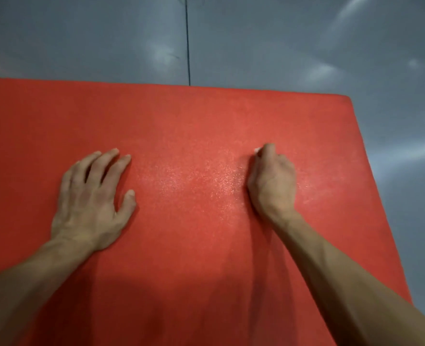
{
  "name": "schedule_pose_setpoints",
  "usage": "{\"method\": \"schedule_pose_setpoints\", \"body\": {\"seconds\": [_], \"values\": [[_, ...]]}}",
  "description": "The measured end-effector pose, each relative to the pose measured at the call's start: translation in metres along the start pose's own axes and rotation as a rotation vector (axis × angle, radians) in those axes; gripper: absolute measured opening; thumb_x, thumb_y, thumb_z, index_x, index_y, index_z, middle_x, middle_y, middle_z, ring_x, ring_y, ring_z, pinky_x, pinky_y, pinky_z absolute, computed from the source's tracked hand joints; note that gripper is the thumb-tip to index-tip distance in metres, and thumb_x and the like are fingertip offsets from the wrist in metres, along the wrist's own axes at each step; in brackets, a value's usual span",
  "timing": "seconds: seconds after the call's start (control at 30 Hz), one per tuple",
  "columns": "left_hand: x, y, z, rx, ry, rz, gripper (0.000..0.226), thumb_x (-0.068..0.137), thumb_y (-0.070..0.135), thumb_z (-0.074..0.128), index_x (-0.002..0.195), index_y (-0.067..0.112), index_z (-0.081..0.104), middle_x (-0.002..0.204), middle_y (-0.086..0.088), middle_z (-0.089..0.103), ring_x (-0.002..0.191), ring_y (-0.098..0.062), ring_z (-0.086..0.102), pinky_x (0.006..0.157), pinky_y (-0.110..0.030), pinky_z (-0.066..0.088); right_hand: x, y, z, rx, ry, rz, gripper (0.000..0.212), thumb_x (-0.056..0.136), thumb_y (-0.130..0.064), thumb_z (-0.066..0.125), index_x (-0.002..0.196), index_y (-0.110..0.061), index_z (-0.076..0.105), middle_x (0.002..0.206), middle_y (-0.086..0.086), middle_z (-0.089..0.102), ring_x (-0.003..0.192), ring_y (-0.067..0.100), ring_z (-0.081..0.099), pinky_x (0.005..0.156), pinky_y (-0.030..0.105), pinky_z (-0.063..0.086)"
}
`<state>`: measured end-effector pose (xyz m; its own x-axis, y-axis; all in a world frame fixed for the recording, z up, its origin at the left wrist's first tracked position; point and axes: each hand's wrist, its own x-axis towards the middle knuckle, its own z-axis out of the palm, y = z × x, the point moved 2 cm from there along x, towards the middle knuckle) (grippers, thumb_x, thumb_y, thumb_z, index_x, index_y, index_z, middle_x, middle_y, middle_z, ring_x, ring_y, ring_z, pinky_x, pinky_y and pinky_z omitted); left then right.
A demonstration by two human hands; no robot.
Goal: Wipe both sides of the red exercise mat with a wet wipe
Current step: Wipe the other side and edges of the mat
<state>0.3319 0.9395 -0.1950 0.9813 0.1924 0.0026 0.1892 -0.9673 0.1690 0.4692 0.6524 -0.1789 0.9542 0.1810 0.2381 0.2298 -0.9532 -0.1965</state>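
On grey glossy floor [306, 46], crossed by one dark seam: red exercise mat [194, 116] lying flat, far edge and right corner in view, long axis running left out of frame as far as can be told. Left hand [91, 201] spread flat, pressing the mat; right hand [272, 181] curled, grip pinching a wet wipe [257, 150], only a white sliver showing, beside a damp sheen.

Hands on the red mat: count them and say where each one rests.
2. The left hand lies flat, fingers spread, on the red exercise mat. The right hand is curled over a white wet wipe, mostly hidden, nearer the mat's right edge.
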Motion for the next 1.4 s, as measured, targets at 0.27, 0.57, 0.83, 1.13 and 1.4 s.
{"method": "schedule_pose_setpoints", "body": {"seconds": [0.27,0.57,0.83,1.13,1.4], "values": [[0.005,-0.003,-0.003,-0.029,0.0,-0.009,0.069,0.086,0.045,0.042,0.148,0.017,0.05,0.155,-0.007,0.043,0.143,-0.035,0.036,0.115,-0.058,0.028,0.048,0.029,-0.001,-0.125,-0.051,-0.114,0.016,0.094,-0.027,0.048,0.091,-0.012,0.051,0.069,0.019,0.061,0.064,0.039,0.058,0.063,0.044,0.04],[0.009,-0.003,-0.004,-0.026,0.021,0.006,0.068,0.084,0.043,0.045,0.146,0.014,0.054,0.153,-0.009,0.045,0.14,-0.037,0.04,0.111,-0.059,0.031,0.033,-0.077,0.029,0.01,-0.153,-0.394,0.017,0.09,-0.013,0.065,0.104,-0.005,0.059,0.07,0.009,0.062,0.065,0.032,0.054,0.065,0.04,0.033],[0.012,-0.003,-0.004,-0.044,0.052,0.019,0.067,0.083,0.042,0.046,0.143,0.013,0.057,0.151,-0.01,0.048,0.137,-0.038,0.043,0.111,-0.06,0.033,0.091,0.047,0.003,-0.141,-0.024,0.169,0.029,0.094,-0.032,0.035,0.1,-0.009,0.051,0.074,0.027,0.063,0.07,0.046,0.06,0.065,0.05,0.043],[0.011,-0.004,-0.005,-0.067,0.034,0.015,0.068,0.084,0.042,0.046,0.144,0.014,0.056,0.151,-0.01,0.048,0.138,-0.037,0.042,0.112,-0.059,0.031,0.078,-0.054,0.033,-0.032,-0.142,-0.471,0.014,0.097,-0.024,0.062,0.102,-0.014,0.053,0.073,0.007,0.061,0.071,0.033,0.053,0.066,0.041,0.033],[0.01,-0.005,-0.005,-0.08,0.001,-0.003,0.068,0.083,0.044,0.046,0.143,0.014,0.057,0.151,-0.009,0.048,0.14,-0.037,0.042,0.114,-0.059,0.03,0.092,-0.055,0.036,0.009,-0.092,0.012,0.012,0.1,-0.02,0.051,0.102,-0.008,0.054,0.072,0.019,0.062,0.07,0.041,0.057,0.064,0.042,0.031]]}}
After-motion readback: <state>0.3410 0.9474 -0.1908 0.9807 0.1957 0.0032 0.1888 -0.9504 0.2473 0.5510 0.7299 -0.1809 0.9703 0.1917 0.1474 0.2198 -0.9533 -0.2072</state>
